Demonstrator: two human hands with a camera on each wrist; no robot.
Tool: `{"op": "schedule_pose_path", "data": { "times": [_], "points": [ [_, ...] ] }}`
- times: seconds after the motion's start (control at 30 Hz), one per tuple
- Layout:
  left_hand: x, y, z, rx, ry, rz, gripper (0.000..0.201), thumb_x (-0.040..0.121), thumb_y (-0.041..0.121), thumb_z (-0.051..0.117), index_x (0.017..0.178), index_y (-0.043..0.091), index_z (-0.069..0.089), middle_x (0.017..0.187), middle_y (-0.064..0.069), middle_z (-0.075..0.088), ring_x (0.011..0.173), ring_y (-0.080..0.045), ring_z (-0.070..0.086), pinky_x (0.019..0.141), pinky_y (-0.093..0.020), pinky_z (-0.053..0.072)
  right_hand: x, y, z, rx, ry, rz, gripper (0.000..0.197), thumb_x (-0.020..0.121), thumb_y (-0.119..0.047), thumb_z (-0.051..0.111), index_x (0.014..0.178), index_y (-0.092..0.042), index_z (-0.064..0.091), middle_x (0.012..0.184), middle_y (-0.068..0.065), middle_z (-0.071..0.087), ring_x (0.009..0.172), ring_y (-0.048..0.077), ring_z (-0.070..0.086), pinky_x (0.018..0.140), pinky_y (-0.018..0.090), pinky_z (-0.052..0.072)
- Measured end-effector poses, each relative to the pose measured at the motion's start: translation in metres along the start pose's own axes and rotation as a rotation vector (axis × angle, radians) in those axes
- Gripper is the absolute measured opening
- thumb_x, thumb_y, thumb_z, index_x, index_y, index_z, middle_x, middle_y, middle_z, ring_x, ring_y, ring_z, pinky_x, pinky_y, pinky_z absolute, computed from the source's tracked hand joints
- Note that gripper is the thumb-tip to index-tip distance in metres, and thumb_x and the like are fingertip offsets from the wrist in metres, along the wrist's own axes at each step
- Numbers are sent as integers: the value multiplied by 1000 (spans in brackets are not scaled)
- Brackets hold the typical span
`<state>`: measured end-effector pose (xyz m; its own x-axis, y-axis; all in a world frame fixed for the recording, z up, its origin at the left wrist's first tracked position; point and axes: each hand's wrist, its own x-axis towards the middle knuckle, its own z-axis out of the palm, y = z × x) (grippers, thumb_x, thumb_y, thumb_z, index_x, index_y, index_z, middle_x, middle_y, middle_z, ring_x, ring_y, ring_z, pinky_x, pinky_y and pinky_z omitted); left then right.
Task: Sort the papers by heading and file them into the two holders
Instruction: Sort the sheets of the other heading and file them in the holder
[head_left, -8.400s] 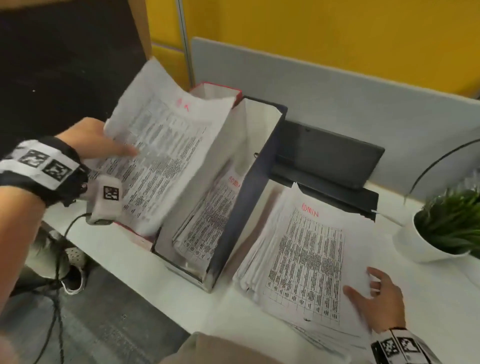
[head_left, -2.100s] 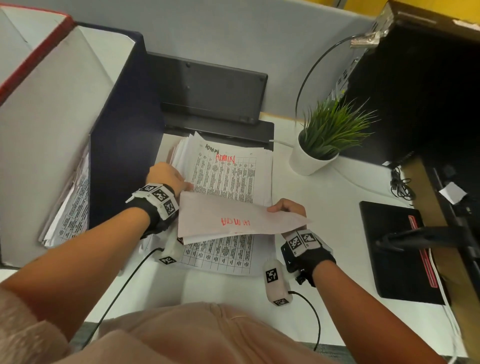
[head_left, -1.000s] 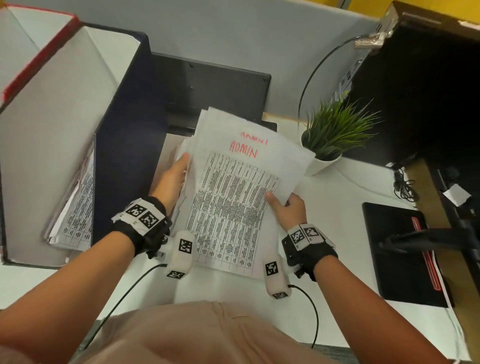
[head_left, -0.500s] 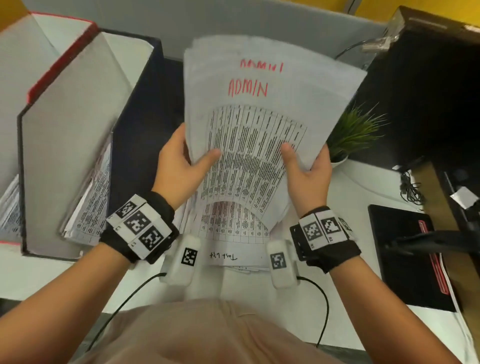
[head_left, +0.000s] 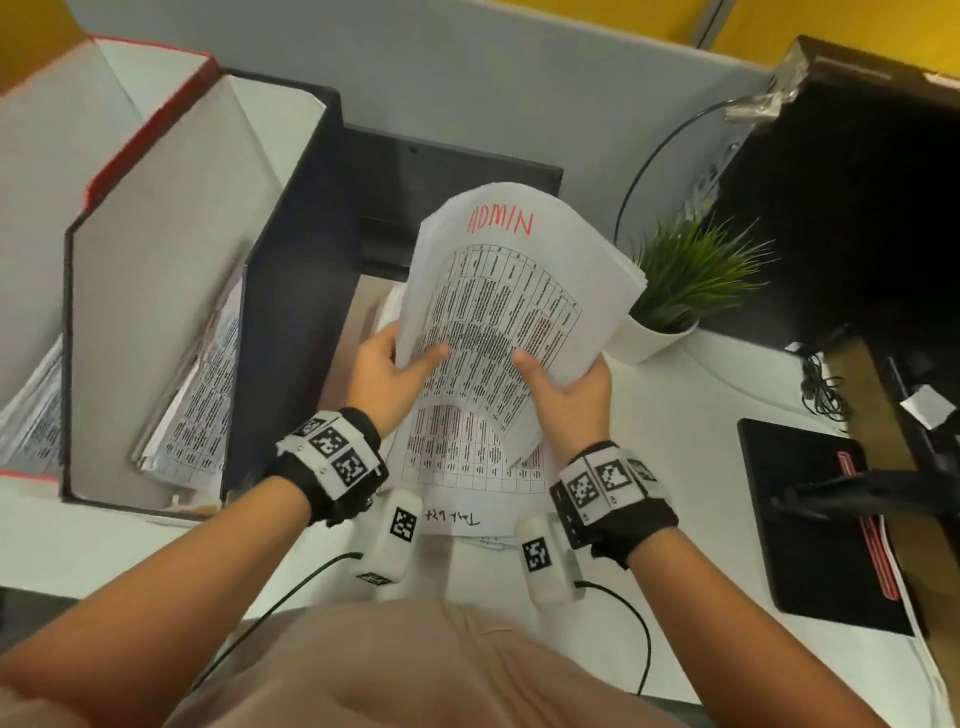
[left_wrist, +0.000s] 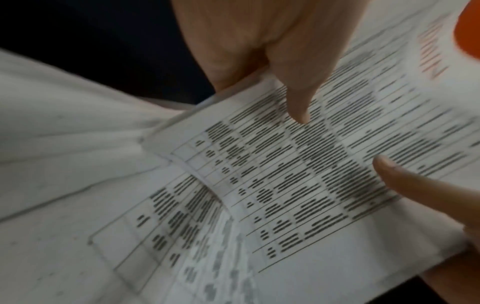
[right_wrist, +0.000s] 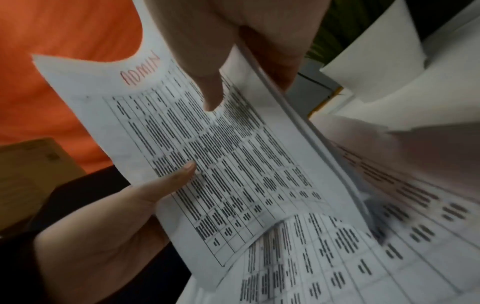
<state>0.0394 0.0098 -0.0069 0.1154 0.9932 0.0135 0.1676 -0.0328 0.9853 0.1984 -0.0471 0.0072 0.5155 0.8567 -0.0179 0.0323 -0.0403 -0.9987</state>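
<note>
Both hands hold up a stack of printed table sheets headed ADMIN in red (head_left: 511, 291), (left_wrist: 324, 164), (right_wrist: 213, 156), its top curling back over the desk. My left hand (head_left: 387, 371) grips the stack's left edge, thumb on the front. My right hand (head_left: 566, 392) grips the right edge the same way. More sheets (head_left: 467, 462) lie flat on the desk under the raised stack. A dark blue holder (head_left: 291, 291) with printed papers inside stands left of my hands. A red-edged holder (head_left: 150, 119) stands beyond it, further left.
A potted plant (head_left: 691, 280) stands just right of the raised stack. A black tray or device (head_left: 457, 197) sits against the grey partition behind. A black pad (head_left: 810, 525) lies at the right, with a dark cabinet (head_left: 852, 182) and cables beyond.
The raised ADMIN stack has dropped lower and tilted to the right over the last half second; earlier both hands lifted it off the desk pile.
</note>
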Motion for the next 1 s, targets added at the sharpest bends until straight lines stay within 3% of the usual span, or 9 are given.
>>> {"op": "schedule_pose_path", "data": {
  "times": [0.07,0.2,0.37,0.5,0.6,0.73,0.83,0.93,1.0],
  "points": [
    [-2,-8,4,32,0,-63,34,83,15,67,116,6,60,107,2,65,96,-6,62,82,-16,50,-1,7,4,-24,10,41,35,78,-10,72,108,-23,58,98,-15,64,103,12,63,95,42,51],
    [4,7,-2,87,65,-45,32,82,18,69,112,10,64,94,11,65,89,-6,62,69,-6,49,9,-3,4,-20,37,19,34,81,-12,69,113,-19,60,107,-7,66,108,14,62,96,45,50],
    [13,59,-34,218,51,-15,33,79,22,73,92,-7,64,85,-21,68,73,-22,66,70,-42,56,21,-32,5,42,-27,-169,38,80,-8,70,113,-22,56,99,-21,63,91,-12,62,76,8,51],
    [18,99,-82,263,37,-63,31,76,30,75,101,18,61,57,0,48,39,0,37,38,-22,39,26,-41,2,-50,-144,-273,37,75,-20,74,101,-34,52,94,-11,64,81,-5,63,68,11,52],
    [22,116,-131,287,76,-145,31,73,37,76,98,31,58,68,15,57,57,7,52,53,-13,39,26,-30,-5,-133,-190,-234,37,75,-22,73,99,-41,52,88,-4,65,74,-2,62,65,17,55],
    [23,132,-189,253,5,-264,58,64,32,79,118,30,58,117,8,64,113,-14,57,104,-44,37,25,5,-22,-294,-190,-99,37,77,-25,72,106,-34,52,85,-5,62,83,12,62,73,29,52],
    [21,132,-215,343,22,-293,60,71,23,74,126,31,52,121,11,61,113,-12,55,103,-38,36,26,33,-33,-402,-132,16,43,76,-23,74,112,-22,51,87,2,62,91,26,60,77,29,45],
    [21,127,-228,565,145,-301,66,73,27,75,132,28,46,94,24,57,88,1,54,85,-20,36,26,54,-39,-566,-121,112,55,74,-22,76,122,-15,49,109,16,59,94,27,55,85,35,43],
    [24,118,-230,733,163,-329,75,71,32,78,136,23,43,106,15,56,96,-7,53,88,-22,38,24,66,-41,-686,-146,129,65,71,-20,79,126,-10,47,115,21,56,100,32,54,91,41,44]
  ]
}}
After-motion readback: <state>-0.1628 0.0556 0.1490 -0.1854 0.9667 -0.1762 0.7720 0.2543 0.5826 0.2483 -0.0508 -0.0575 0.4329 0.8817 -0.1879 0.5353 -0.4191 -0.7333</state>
